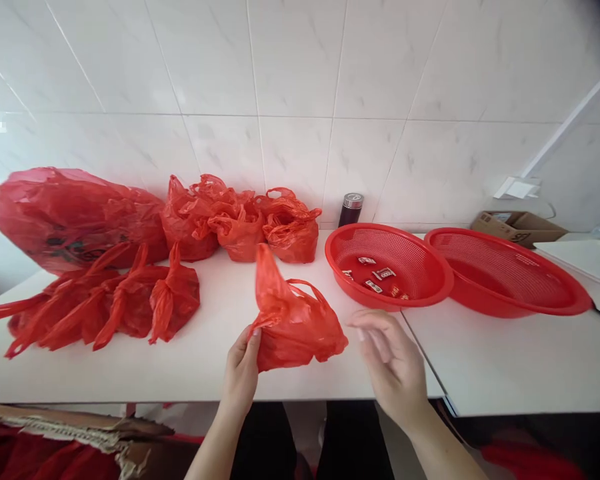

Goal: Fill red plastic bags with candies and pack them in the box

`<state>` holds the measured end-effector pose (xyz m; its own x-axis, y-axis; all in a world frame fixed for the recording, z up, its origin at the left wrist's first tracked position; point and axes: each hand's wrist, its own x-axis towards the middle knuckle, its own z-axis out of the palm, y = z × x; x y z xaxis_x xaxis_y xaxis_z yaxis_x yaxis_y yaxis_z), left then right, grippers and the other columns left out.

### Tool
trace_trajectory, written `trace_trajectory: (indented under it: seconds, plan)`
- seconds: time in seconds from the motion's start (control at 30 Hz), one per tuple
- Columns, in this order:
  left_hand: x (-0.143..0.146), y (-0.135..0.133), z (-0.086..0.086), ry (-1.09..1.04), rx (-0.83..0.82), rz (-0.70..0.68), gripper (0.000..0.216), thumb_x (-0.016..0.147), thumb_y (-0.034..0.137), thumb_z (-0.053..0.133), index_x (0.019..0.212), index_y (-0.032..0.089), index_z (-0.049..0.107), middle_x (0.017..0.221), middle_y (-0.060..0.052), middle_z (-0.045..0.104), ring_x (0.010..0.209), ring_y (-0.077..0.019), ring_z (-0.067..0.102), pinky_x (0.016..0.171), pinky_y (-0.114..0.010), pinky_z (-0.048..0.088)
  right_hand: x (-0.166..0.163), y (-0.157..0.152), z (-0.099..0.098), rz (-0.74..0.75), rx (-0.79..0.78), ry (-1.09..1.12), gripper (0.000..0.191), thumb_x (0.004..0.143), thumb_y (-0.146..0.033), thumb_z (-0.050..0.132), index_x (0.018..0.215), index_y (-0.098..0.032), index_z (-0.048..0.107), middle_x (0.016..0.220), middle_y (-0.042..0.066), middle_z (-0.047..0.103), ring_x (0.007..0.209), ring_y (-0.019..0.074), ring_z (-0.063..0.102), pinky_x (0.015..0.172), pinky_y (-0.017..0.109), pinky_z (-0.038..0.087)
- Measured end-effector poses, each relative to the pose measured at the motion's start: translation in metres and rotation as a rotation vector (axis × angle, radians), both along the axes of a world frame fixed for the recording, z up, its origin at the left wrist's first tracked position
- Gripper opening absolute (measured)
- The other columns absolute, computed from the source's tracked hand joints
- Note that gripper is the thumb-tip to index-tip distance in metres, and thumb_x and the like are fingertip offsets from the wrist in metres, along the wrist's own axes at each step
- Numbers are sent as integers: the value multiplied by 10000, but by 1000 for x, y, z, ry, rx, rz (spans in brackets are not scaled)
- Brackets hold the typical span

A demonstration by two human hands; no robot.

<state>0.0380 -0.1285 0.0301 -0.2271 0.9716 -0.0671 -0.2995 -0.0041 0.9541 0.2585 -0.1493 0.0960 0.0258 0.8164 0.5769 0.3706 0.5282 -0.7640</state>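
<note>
A red plastic bag [303, 333] hangs over the front part of the table, one handle standing up and the other looped. My left hand [243, 363] pinches its left side between thumb and fingers. What the bag contains, if anything, is hidden. Just right of the bag, apart from it, my right hand [393, 363] is raised with fingers bent and slightly spread, nothing visible in them. Beyond that hand sits a red plastic colander [390, 303] with several small wrapped packets [384, 274] on its bottom.
A second red colander [510, 303] adjoins the first. Filled red bags [293, 233] stand along the wall, and tied ones [175, 300] lie at left beside a big bag [80, 213]. A dark flask [351, 210] and a cardboard box [517, 227] are behind. The table [530, 367] has a seam.
</note>
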Motion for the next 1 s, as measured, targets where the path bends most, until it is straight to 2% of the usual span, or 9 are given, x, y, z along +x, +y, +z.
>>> trace_trajectory:
  seconds: [0.13,0.33,0.47,0.57,0.67,0.73,0.83,0.9,1.0]
  plan:
    - [15,-8,2,69,16,-91,407,776,510,654,991,170,721,929,-76,728,896,-258,656,733,-291,517,-17,13,16,131,-120,-157,185,935,-220,407,1048,-233,553,972,61,646,904,191,623,805,324,502]
    - [17,-15,-7,54,-148,-76,478,710,557,690,978,162,711,835,-66,724,805,-257,660,645,-296,524,-22,6,-7,364,-375,-431,174,861,-145,435,820,-226,583,827,12,684,736,160,644,666,255,474]
    - [3,2,-24,-37,-190,-13,468,687,572,697,914,163,689,854,-63,717,805,-242,651,663,-299,515,-13,3,-21,309,-503,-849,127,706,-103,534,671,-218,574,610,17,659,530,189,617,480,253,375]
    - [-16,17,-28,-51,-192,89,433,717,547,668,931,172,665,905,-68,700,864,-242,644,768,-339,500,3,16,-22,210,-446,-1104,119,707,-114,539,689,-211,606,641,56,688,587,243,651,514,291,368]
    - [-20,8,-6,220,-54,320,365,800,472,600,1048,206,628,1057,-67,660,1015,-242,606,962,-407,416,17,29,-16,90,-412,-1211,73,726,-151,552,706,-182,615,686,81,700,623,238,661,597,313,399]
    - [-4,-12,19,546,220,425,286,844,389,567,1073,224,610,1148,-76,617,1141,-261,543,1040,-455,347,17,36,-11,74,-401,-1253,83,756,-197,559,789,-163,627,704,84,698,642,230,662,673,333,421]
    - [40,-42,50,1020,581,260,125,818,276,607,919,236,669,1397,-104,435,1312,-331,387,1085,-525,275,3,41,-2,169,-407,-1380,185,752,-253,607,908,-155,627,795,91,707,673,237,668,773,384,428]
    - [66,-49,49,1276,551,119,109,808,250,616,861,246,711,1516,-96,288,1395,-394,234,1089,-598,210,-9,40,2,236,-414,-1430,244,735,-264,635,955,-159,626,842,89,710,704,241,675,817,402,421]
    - [78,-32,20,1522,299,51,194,810,190,589,954,223,715,1539,-161,260,1410,-450,153,1038,-695,182,-20,34,3,214,-423,-1381,369,777,-298,607,1111,-141,592,793,77,715,740,240,685,847,386,416]
